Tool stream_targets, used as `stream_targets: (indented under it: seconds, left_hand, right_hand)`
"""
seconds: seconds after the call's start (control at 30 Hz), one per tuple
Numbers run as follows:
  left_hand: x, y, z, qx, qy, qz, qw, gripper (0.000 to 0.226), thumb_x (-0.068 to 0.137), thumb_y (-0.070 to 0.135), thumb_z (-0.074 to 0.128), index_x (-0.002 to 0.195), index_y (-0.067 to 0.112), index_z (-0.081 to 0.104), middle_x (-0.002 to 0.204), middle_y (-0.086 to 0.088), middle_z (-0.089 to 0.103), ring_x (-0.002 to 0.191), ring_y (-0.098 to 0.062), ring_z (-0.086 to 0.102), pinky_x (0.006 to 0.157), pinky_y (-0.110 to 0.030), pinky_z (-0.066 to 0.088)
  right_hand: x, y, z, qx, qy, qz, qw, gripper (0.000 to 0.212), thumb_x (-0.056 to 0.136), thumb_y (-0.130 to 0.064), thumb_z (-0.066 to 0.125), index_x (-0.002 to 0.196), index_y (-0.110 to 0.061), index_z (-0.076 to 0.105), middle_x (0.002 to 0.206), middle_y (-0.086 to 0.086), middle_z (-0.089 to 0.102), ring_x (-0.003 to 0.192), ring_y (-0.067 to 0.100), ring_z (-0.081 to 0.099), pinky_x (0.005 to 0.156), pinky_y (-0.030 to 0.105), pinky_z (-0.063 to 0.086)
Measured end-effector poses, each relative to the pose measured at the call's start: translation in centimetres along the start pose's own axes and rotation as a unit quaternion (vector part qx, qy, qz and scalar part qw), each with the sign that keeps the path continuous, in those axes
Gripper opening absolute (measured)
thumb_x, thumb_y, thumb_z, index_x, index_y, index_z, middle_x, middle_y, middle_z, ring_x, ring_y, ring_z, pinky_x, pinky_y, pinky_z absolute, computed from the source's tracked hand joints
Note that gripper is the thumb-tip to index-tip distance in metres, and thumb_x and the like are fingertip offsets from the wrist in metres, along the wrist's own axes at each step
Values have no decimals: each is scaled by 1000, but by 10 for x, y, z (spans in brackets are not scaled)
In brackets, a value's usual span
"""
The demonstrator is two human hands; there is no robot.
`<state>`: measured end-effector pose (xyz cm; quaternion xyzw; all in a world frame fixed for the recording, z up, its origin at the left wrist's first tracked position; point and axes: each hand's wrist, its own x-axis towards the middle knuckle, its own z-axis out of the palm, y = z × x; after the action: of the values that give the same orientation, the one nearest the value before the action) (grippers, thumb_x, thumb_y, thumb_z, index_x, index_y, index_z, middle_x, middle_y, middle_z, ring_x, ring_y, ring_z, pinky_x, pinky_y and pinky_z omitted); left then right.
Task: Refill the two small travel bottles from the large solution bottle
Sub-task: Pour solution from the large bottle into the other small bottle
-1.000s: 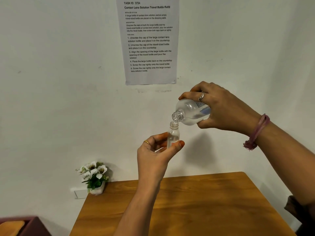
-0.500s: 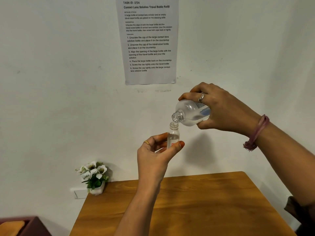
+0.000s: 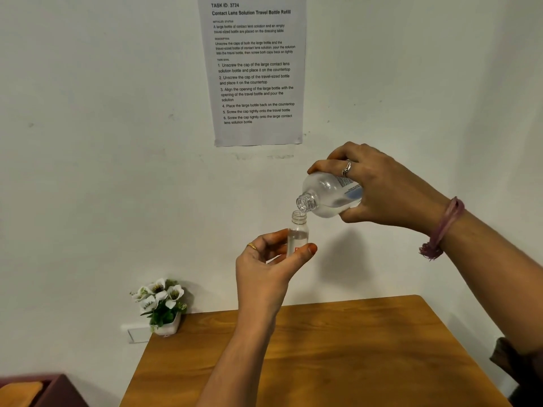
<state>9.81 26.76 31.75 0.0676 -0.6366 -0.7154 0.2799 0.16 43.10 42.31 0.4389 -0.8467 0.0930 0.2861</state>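
Note:
My left hand (image 3: 269, 267) holds a small clear travel bottle (image 3: 298, 233) upright in the air, thumb and fingers around its lower half. The bottle has no cap and shows clear liquid inside. My right hand (image 3: 382, 190) grips the large clear solution bottle (image 3: 327, 196), tipped on its side with its open neck pointing left and down, just above the small bottle's mouth. Both bottles are held high above the wooden table (image 3: 338, 353). A second travel bottle and the caps are out of view.
A small white pot of white flowers (image 3: 161, 304) stands at the table's back left corner against the wall. A printed instruction sheet (image 3: 255, 69) hangs on the white wall. A dark red piece of furniture (image 3: 44, 392) sits at the lower left.
Both hands stay almost still. The large bottle remains tipped over the small bottle's mouth; the view has shifted very slightly.

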Motion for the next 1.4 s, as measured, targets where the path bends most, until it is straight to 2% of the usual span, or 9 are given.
stream_targets:
  seconds: [0.53,0.73,1.0,1.4]
  left_hand:
    - [1,-1,1,11,4,-1,1000,42,62,24,87,101,20,71,97,0,73,92,-14,68,71,-17,56]
    - [0,-2,0,7,6,-3,1000,42,62,22,87,101,19,70,96,-1,72,91,-14,67,67,-13,55]
    - [-1,-1,0,0,3,-4,1000,41,63,20,86,100,18,70,95,0,73,87,-12,68,64,-12,53]
    - [-3,0,-1,-2,2,-12,1000,40,62,20,86,99,20,70,94,1,73,84,-6,68,64,-11,52]
  right_hand:
    - [1,1,1,0,-5,-1,1000,74,63,-18,78,131,-28,50,118,1,53,102,21,50,86,33,43]
    - [1,2,3,3,-2,-4,1000,73,62,-17,77,130,-28,51,116,1,53,101,22,51,87,36,46]
    - [1,1,4,4,-4,-3,1000,74,62,-16,78,130,-28,51,116,1,53,99,20,50,83,29,40]
    - [1,-1,5,12,-7,4,1000,74,63,-16,78,130,-29,50,117,0,53,101,20,50,86,35,45]
